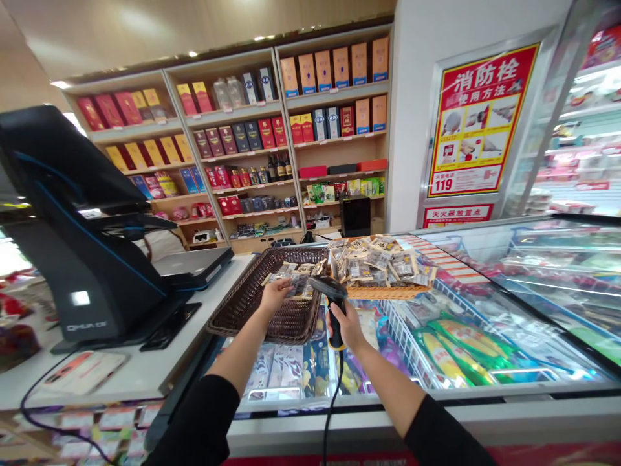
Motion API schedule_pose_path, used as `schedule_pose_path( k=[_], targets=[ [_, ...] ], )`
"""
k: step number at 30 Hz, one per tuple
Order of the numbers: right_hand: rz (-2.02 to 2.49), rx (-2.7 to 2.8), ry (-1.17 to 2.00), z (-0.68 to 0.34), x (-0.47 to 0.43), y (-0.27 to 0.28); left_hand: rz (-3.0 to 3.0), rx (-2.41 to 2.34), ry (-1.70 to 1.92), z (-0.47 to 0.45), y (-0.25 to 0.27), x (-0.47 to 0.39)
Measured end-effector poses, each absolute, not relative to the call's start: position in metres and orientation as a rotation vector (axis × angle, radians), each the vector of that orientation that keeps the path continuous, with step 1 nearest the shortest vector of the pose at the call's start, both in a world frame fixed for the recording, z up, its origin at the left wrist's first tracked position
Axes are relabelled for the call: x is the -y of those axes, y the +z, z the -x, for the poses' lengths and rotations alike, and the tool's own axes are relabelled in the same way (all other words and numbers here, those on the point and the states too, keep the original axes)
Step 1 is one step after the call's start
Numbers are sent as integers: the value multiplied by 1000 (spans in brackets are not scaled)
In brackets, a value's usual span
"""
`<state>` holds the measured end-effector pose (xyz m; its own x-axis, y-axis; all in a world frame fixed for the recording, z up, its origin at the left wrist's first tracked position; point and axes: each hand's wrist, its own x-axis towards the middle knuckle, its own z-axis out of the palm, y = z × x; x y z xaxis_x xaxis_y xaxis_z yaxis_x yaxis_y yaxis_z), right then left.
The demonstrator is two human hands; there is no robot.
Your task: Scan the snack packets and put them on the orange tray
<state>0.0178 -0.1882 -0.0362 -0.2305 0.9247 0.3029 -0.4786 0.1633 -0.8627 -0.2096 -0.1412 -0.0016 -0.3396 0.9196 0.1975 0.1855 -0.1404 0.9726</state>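
Observation:
My right hand (347, 327) is wrapped round the handle of a black barcode scanner (330, 289), its head pointing left over the edge of a dark brown wicker basket (233, 298). Over that basket, my left hand (275, 293) pinches a small packet (297, 285) with clear and beige wrapping. Several similar packets (288, 268) lie inside the dark basket, near its far right side. A lighter orange-brown wicker basket (383, 292) stands to the right, heaped with more of these packets (378, 259). The scanner's cable hangs down towards me.
Both baskets rest on the glass top of a chest freezer (485, 388) holding bagged frozen goods. At left, a black checkout terminal (97, 246) and a scale (194, 264) stand on a white counter (145, 362). Shelves of boxed bottles (233, 139) line the back wall.

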Motion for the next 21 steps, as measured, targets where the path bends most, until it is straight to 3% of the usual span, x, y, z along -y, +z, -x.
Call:
schedule_pose_path(
  k=[6,10,16,21],
  targets=[
    [487,667,1154,-37,164,-24,-1587,-1678,1625,176,37,131],
    [507,441,1022,-48,151,-20,-1979,-1641,1326,113,57,112],
    [527,408,1013,-49,146,-23,-2516,-1797,685,37,48,92],
    [517,429,1019,-47,150,-22,-2760,-1798,808,43,44,94]
  ],
)
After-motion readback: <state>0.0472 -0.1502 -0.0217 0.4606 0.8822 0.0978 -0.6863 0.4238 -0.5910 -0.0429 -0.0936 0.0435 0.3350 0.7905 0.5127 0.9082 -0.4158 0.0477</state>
